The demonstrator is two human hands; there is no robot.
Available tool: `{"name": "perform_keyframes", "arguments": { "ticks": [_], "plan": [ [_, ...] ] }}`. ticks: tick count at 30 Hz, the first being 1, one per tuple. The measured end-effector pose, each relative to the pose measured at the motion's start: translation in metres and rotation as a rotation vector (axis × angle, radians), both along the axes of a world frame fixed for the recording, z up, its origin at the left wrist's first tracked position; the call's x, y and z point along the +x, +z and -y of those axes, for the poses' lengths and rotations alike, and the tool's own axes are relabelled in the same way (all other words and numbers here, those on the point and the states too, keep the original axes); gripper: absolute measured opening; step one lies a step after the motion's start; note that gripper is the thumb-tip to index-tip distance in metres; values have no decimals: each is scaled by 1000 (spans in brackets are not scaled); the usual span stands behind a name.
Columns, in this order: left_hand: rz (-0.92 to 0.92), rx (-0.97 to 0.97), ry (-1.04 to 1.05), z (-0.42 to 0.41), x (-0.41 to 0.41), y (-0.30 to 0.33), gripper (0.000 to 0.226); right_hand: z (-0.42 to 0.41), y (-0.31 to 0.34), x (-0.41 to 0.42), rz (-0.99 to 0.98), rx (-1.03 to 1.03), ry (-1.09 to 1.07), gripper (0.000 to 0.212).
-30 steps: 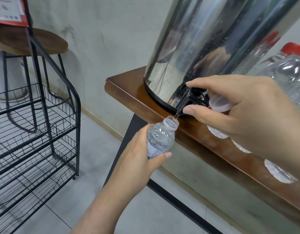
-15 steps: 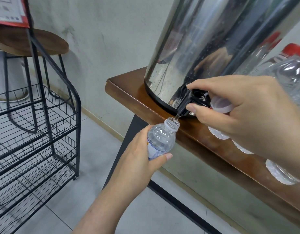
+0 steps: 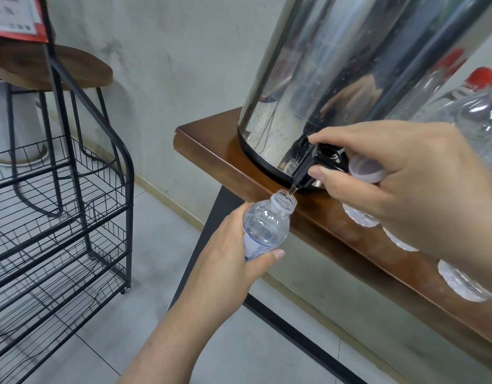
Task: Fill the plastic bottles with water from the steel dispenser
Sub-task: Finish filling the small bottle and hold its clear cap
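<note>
Bottle [image 3: 266, 228] in left fingers [image 3: 269, 257], under tap [image 3: 308, 170]

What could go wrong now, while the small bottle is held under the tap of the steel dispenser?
1. The bottle has a narrow mouth, tilted beside the tap; water may miss and spill on the wooden table.
2. The right hand works the tap while also holding a cap, which might slip.
3. The left hand covers the bottle's lower part, so overfilling is possible.

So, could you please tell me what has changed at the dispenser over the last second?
Almost nothing. The left hand holds the small bottle with its mouth under the black tap, as before. The right hand keeps pinching the tap, a white cap tucked in its fingers. The steel dispenser and table are unmoved.
</note>
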State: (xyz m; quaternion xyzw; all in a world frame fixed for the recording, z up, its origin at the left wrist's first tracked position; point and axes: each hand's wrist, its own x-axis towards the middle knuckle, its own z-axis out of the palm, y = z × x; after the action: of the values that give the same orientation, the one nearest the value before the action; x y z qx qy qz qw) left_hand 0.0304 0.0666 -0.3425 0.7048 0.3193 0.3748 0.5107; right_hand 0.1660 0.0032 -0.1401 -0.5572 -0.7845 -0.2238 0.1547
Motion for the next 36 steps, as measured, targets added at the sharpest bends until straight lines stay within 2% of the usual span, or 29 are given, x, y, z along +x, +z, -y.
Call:
{"name": "perform_keyframes", "arguments": {
  "ticks": [14,29,32,35,36],
  "plan": [
    [-4,2,-2,0,1,1,66,0,1,0,10,-25,-15,23],
    [-9,16,-14,1,2,5,67,0,7,-3,-145,-83,-38,26],
    [-18,22,-17,1,4,4,69,1,9,-5,-210,-94,-71,26],
    [-10,22,-19,1,4,3,67,3,15,-8,-401,-95,-123,17],
    [-4,23,-20,1,4,3,66,1,18,-6,-456,-94,-154,21]
  ]
}}
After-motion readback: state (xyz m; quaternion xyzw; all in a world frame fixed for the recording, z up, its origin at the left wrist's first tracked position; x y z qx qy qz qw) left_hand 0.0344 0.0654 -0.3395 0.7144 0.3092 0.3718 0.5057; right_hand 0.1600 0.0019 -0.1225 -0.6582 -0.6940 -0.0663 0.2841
